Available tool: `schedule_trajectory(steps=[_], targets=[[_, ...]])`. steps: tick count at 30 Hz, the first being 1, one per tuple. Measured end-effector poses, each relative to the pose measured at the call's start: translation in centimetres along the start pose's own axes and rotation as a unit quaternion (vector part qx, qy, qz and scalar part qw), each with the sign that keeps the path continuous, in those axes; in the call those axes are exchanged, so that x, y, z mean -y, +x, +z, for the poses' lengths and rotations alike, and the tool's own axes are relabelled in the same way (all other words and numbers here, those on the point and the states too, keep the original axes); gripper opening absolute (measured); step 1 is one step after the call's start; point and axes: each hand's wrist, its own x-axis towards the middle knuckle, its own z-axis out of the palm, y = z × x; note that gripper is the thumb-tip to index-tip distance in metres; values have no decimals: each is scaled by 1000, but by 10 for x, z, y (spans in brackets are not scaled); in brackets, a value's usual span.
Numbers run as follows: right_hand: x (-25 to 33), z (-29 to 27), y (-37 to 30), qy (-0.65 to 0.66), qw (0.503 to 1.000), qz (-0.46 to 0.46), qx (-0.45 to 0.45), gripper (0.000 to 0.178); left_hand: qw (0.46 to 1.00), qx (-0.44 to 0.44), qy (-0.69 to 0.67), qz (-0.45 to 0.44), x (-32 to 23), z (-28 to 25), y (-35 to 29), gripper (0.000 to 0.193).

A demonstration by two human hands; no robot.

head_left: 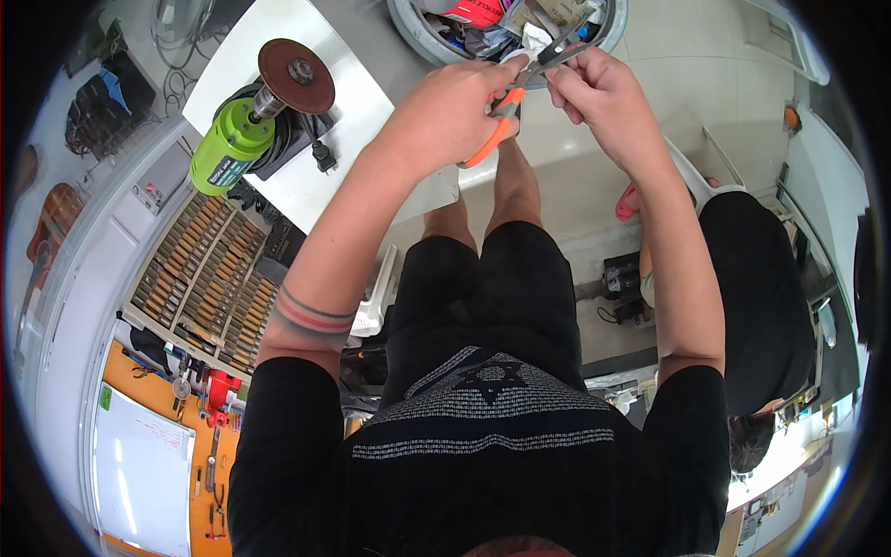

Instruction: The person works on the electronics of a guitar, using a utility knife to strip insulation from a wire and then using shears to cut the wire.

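Note:
My left hand [455, 116] is closed around the orange and grey handles of a pair of scissors [499, 130]. The grey blades reach up and right, over a bin of scraps. Close by the blades, my right hand [599, 91] has thumb and fingers pinched together. What it pinches is too small to make out. A short dark piece [551, 53] shows at the blades, and whether it belongs to the scissors I cannot tell.
Below the hands stands a round grey bin [408, 32] full of scraps. On a white table [357, 70] at left lies a green power tool [223, 148] with a brown disc and black cord. Rows of wooden-handled tools [209, 278] fill a rack. Another person [756, 297] sits at right.

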Motion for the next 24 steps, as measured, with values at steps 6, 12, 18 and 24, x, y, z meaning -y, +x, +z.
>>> schedule_trajectory(steps=[6, 12, 18, 24], targets=[[5, -6, 4, -35, 999, -6, 7, 23, 1000, 10, -7, -13, 4, 4, 2, 76], [-1, -9, 7, -37, 999, -7, 11, 24, 1000, 5, -12, -10, -1, 4, 10, 68], [-1, -9, 12, -20, 999, -23, 20, 25, 1000, 0, -21, 2, 9, 9, 11, 67], [2, -14, 20, -40, 999, -25, 25, 26, 999, 25, -3, -27, 2, 3, 20, 67]])
